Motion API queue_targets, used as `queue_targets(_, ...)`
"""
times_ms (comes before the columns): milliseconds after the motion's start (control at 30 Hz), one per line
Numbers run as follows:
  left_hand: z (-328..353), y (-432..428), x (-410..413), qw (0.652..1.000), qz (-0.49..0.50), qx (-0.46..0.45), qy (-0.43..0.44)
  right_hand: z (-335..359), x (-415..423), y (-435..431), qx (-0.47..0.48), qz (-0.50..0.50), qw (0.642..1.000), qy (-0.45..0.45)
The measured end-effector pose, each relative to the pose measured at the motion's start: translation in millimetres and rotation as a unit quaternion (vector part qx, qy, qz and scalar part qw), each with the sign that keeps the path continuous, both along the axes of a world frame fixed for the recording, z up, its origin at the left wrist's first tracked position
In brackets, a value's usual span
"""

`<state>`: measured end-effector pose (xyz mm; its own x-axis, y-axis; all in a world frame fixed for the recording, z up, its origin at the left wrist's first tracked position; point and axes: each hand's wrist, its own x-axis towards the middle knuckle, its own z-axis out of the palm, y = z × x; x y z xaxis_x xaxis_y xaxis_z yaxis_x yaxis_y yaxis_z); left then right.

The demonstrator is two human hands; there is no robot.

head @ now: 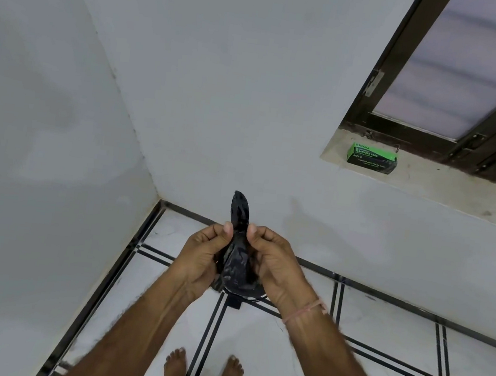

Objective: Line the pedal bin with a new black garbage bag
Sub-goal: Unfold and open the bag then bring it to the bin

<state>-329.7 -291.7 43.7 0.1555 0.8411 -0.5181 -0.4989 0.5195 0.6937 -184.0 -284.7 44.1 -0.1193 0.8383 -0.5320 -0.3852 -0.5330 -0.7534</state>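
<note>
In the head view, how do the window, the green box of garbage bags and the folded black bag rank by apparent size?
1. Window, clearly largest.
2. Black bag, though it is nearer the camera and partly covered by the hands.
3. Green box, farther away, so unsure.

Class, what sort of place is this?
Probably a room corner in a home: white walls, tiled floor, and a window sill holding a green box of garbage bags.

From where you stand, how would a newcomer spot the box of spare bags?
Find the dark-framed window at upper right. On its stone sill, near the left end, lies the green box. It is the only bright green thing there, with a black lower band of print.
</note>
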Motion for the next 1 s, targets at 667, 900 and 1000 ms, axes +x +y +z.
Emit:
queue_targets(667,-7.8,0.3,4.2,0.939,-0.125,0.167,0.275,-17.3,3.6,20.6,-0.144,-0.117,0.982,-0.018)
queue_targets(900,-18.7,0.0,-18.1,0.95,-0.108,0.126,0.263,-30.3,11.1,28.9,-0.131,-0.134,0.98,-0.07)
queue_targets(1000,-16.8,-0.1,-21.8,0.974,-0.103,0.045,0.195,-35.9,18.4,30.9,-0.138,-0.145,0.975,-0.099)
